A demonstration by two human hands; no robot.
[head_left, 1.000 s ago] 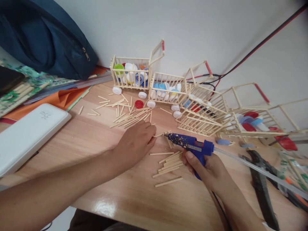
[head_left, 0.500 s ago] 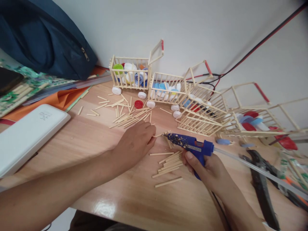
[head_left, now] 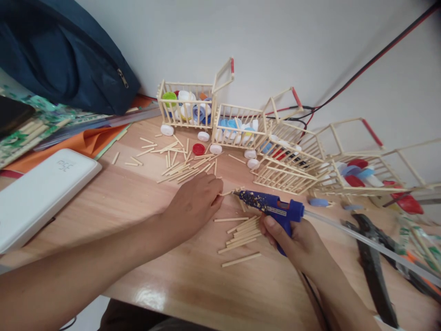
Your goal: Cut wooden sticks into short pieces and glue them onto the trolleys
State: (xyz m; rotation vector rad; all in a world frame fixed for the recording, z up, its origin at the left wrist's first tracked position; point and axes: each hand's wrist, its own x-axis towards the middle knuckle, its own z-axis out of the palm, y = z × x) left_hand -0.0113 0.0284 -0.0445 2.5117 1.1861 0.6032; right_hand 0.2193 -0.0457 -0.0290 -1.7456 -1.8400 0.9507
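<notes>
My right hand [head_left: 289, 236] is wrapped round the handle of a blue hot glue gun [head_left: 272, 204], with a long clear glue stick [head_left: 344, 230] coming out of its back. Its nozzle points left, at the end of a short wooden stick [head_left: 226, 193]. My left hand [head_left: 198, 200] pinches that stick at its other end; the fingertips are mostly hidden behind the hand. Below the gun lies a group of loose wooden sticks [head_left: 243, 235]. A bigger scattered pile of sticks [head_left: 186, 169] lies beyond my left hand, beside a red bottle cap [head_left: 199, 149].
Several small stick-built carts [head_left: 186, 125] holding bottle caps line the wall. On the left are a white power bank [head_left: 48, 197], orange cloth [head_left: 82, 142] and a dark blue bag [head_left: 69, 59]. Black-handled cutters or pliers [head_left: 374, 271] lie at the right. A power cord [head_left: 315, 299] hangs from the gun.
The glue gun has shifted very slightly left, its nozzle still at the stick's end. My left hand keeps its place.
</notes>
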